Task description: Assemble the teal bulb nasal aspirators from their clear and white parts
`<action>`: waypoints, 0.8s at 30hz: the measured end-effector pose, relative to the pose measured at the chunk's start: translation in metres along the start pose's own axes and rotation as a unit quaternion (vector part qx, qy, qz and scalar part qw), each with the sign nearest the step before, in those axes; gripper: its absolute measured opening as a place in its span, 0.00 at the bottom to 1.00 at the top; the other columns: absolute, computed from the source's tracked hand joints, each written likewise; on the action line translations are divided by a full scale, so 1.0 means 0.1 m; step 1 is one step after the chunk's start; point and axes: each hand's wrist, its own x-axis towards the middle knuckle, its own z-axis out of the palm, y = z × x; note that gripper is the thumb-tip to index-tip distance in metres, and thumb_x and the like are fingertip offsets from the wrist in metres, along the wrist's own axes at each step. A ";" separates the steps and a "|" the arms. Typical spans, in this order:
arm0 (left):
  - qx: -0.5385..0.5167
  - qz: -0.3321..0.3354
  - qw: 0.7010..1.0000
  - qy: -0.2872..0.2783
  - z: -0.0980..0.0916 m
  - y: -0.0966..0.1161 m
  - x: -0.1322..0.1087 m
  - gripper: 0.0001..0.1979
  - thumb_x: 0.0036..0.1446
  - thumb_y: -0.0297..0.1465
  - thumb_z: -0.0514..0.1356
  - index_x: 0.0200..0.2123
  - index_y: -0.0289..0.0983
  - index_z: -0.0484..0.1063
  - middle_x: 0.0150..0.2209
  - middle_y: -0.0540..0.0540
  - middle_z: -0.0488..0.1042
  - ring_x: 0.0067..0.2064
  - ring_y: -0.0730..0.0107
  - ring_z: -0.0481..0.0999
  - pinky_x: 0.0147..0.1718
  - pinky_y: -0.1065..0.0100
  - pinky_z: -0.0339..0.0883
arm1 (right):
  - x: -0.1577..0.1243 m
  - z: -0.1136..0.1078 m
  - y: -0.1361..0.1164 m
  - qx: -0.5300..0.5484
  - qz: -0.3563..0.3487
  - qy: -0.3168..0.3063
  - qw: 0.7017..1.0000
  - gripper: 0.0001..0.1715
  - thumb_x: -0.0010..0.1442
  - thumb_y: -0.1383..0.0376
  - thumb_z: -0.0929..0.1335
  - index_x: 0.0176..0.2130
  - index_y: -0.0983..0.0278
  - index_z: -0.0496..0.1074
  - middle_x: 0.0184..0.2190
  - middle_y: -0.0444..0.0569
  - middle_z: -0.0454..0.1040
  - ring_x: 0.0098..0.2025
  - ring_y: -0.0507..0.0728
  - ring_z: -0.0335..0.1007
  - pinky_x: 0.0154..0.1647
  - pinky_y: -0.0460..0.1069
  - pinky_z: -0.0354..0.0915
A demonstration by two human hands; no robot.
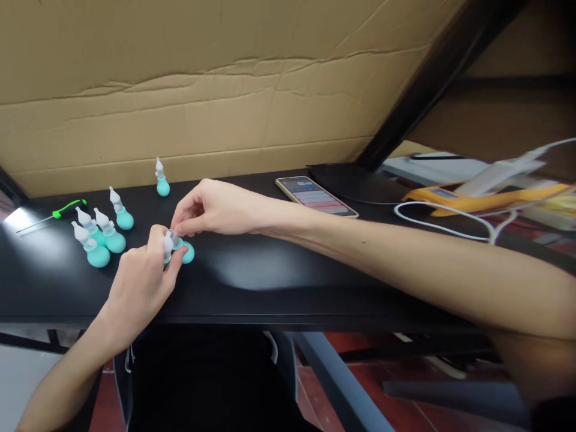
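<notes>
My left hand [141, 273] is closed, thumb and fingers around a nasal aspirator with a teal bulb [188, 253] and a translucent white tip [168, 242]. My right hand [202, 210] reaches in from the right, its fingertips pinched at the clear plastic part of that aspirator, touching close to the left fingers. How the clear pieces join is partly hidden by the fingers. Left of my hands, several similar aspirators [98, 254] lie in a loose group, tips pointing up and left. Another aspirator [162, 186] stands apart near the back of the black table [265, 300].
A screwdriver [67, 209] with a green and black handle lies at the back left. Behind my right forearm rests a lit phone [317, 196]. White cable [443, 223] and a yellow tool [441, 195] are at the right. Cardboard [225, 114] lines the table's back.
</notes>
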 end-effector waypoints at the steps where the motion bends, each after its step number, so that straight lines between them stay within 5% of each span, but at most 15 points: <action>1: -0.009 0.002 1.000 0.004 0.00 0.00 0.00 0.08 0.71 0.30 0.67 0.48 0.39 0.69 0.23 0.55 0.73 0.23 0.55 0.81 0.24 0.66 0.55 | 0.00 0.00 0.01 0.009 0.000 -0.004 1.000 0.04 0.60 0.67 0.76 0.36 0.65 0.86 0.25 0.42 0.80 0.29 0.50 0.70 0.32 0.48 0.61; 6: -0.088 0.011 0.996 0.030 0.00 -0.04 -0.03 0.07 0.72 0.31 0.65 0.48 0.40 0.70 0.23 0.58 0.71 0.17 0.65 0.71 0.24 0.66 0.55 | 0.01 0.00 0.01 0.015 -0.019 -0.027 0.999 0.05 0.61 0.65 0.74 0.35 0.65 0.82 0.28 0.42 0.80 0.32 0.50 0.71 0.36 0.49 0.63; 10: -0.211 0.010 0.975 0.065 -0.06 -0.04 -0.04 0.07 0.72 0.33 0.64 0.49 0.42 0.70 0.27 0.59 0.73 0.16 0.75 0.63 0.23 0.68 0.55 | -0.08 -0.04 -0.08 -0.028 -0.099 -0.011 0.995 0.06 0.64 0.65 0.73 0.33 0.64 0.76 0.27 0.40 0.77 0.30 0.49 0.69 0.38 0.49 0.62; 15: -0.419 0.075 0.898 0.113 -0.12 -0.11 0.01 0.09 0.71 0.36 0.69 0.49 0.42 0.75 0.39 0.51 0.76 0.33 0.72 0.73 0.32 0.69 0.67 | -0.26 -0.14 -0.27 -0.008 -0.208 -0.013 0.978 0.09 0.71 0.62 0.72 0.37 0.64 0.76 0.32 0.43 0.80 0.34 0.50 0.73 0.39 0.47 0.67; 19: -0.567 0.098 0.813 0.088 -0.08 -0.18 0.01 0.13 0.70 0.35 0.71 0.55 0.45 0.78 0.47 0.48 0.75 0.39 0.71 0.73 0.36 0.69 0.70 | -0.37 -0.21 -0.37 -0.024 -0.247 -0.003 0.969 0.09 0.72 0.62 0.73 0.39 0.64 0.79 0.36 0.44 0.82 0.37 0.50 0.75 0.42 0.47 0.72; 24: -0.591 0.103 0.796 0.075 -0.05 -0.19 -0.03 0.14 0.70 0.35 0.72 0.56 0.46 0.79 0.46 0.48 0.75 0.40 0.71 0.72 0.38 0.68 0.69 | -0.44 -0.21 -0.42 -0.059 -0.256 0.002 0.965 0.09 0.74 0.63 0.72 0.39 0.62 0.80 0.36 0.42 0.82 0.38 0.50 0.76 0.43 0.47 0.73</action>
